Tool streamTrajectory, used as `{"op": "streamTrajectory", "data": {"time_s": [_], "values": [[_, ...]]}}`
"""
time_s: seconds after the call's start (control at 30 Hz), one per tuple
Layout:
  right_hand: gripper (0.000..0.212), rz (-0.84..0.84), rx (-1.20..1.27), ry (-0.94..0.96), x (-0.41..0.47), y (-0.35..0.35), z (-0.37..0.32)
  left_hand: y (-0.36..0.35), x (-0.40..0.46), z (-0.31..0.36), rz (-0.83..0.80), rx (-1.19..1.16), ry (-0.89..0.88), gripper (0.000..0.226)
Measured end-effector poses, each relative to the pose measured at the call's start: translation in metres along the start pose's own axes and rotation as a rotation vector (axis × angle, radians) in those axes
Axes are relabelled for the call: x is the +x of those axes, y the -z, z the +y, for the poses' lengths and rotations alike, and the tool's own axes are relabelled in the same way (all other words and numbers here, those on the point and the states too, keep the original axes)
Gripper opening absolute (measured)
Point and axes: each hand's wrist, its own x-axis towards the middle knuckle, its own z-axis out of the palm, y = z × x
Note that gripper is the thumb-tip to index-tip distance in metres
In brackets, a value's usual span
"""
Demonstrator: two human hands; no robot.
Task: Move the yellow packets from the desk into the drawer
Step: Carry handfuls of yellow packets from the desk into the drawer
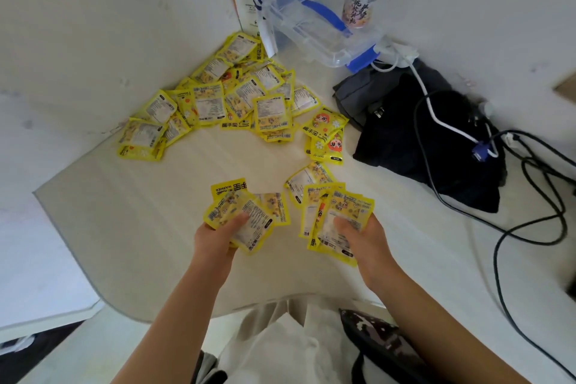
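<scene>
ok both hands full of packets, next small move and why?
Probably carry them to the drawer, which isn't in view. The left hand and right hand each grip a fanned bunch of packets, so picking from the pile risks drops.

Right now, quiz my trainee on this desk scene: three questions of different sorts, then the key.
1. True or false: both hands hold yellow packets.
2. Where is the big pile of packets? A) desk's far corner B) on the black bag C) in the plastic box
3. Fill in: the white cable lies across the ____ bag.

Key:
1. True: left hand and right hand each grip a bunch.
2. A
3. Black; white cable.
</scene>
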Motion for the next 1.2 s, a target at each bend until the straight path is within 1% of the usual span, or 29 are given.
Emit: {"op": "streamTrajectory", "data": {"time_s": [0.17, 0.3, 0.4, 0.53, 0.6, 0.73, 0.83, 0.97, 1.13, 1.2], "values": [[0.026, 0.069, 0.015, 0.008, -0.034, -0.003, 0.025, 0.027, -0.013, -0.011, -0.057, 0.047, 0.05, 0.038], [0.028, 0.154, 0.076, -0.03, -0.071, -0.011, 0.061, 0.056, -0.031, -0.022, -0.106, 0.132, 0.07, 0.033], [0.027, 0.187, 0.135, -0.061, -0.096, -0.018, 0.09, 0.077, -0.049, -0.036, -0.146, 0.207, 0.085, 0.03], [0.024, 0.249, 0.159, -0.053, -0.129, -0.023, 0.121, 0.098, -0.064, -0.056, -0.184, 0.266, 0.12, 0.027], [0.025, 0.28, 0.213, -0.046, -0.147, -0.021, 0.135, 0.103, -0.071, -0.064, -0.203, 0.298, 0.132, 0.028], [0.024, 0.361, 0.264, -0.037, -0.186, -0.005, 0.162, 0.103, -0.086, -0.079, -0.272, 0.367, 0.147, 0.031], [0.023, 0.408, 0.299, -0.066, -0.212, 0.016, 0.181, 0.096, -0.101, -0.09, -0.324, 0.433, 0.154, 0.034], [0.018, 0.499, 0.427, -0.117, -0.248, 0.042, 0.205, 0.082, -0.125, -0.114, -0.404, 0.49, 0.122, 0.036], [0.022, 0.565, 0.533, -0.124, -0.3, 0.08, 0.241, 0.062, -0.167, -0.158, -0.502, 0.544, 0.118, 0.029], [0.02, 0.578, 0.58, -0.111, -0.324, 0.099, 0.257, 0.055, -0.188, -0.181, -0.512, 0.568, 0.127, 0.028]]}}
